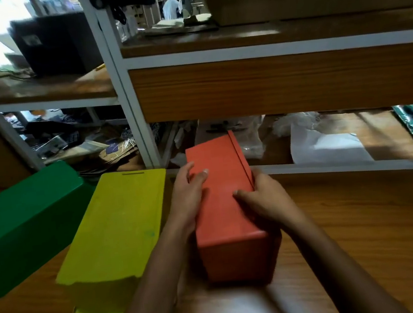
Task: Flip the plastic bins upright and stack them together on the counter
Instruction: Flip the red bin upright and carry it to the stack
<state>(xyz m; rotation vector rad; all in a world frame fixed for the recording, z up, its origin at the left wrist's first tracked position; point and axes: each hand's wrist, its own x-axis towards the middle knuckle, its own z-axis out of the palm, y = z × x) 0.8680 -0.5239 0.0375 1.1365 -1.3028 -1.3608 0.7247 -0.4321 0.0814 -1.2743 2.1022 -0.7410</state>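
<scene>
Three plastic bins lie upside down in a row on the wooden counter. The red bin is in the middle of the view, its flat bottom facing up. My left hand presses on its left side and top, fingers spread. My right hand grips its right edge, thumb on top. The yellow bin sits just left of the red one, bottom up. Furthest left is the green bin, bottom up and partly cut off by the frame.
A white-framed wooden shelf unit rises behind the counter. Its low shelf holds white paper, plastic bags and clutter. A dark box stands on the upper left shelf. Bare counter stretches to the right of the red bin.
</scene>
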